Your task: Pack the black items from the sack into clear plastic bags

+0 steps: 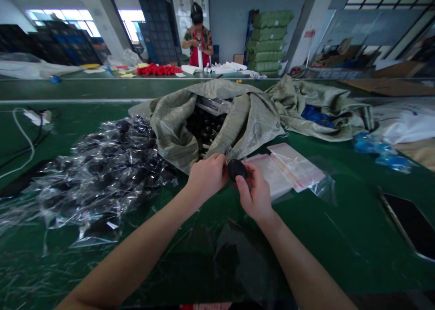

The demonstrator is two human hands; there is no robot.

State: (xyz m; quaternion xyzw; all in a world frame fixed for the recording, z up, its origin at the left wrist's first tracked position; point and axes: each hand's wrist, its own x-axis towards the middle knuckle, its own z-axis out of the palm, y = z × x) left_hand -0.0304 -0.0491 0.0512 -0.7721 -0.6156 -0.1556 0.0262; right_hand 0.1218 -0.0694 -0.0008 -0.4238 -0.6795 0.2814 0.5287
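In the middle of the head view, my right hand (254,192) grips a black, rounded, egg-like piece (237,170) between thumb and fingers. My left hand (210,174) is closed right beside it, its fingertips hidden behind the hand, so what it pinches cannot be made out. Just beyond both hands lies an open woven sack (251,119) with many dark round pieces (207,126) inside. Flat clear plastic bags (295,167) with reddish edge strips lie to the right of my right hand. A heap of black pieces in clear bags (112,160) spreads out on the left.
On the green table (343,237) a phone (409,224) lies at the right. A second woven sack (322,106) holds blue items. White cables (25,138) run along the left. Across the far table (112,90), a person (200,42) stands handling something white near red pieces (158,70).
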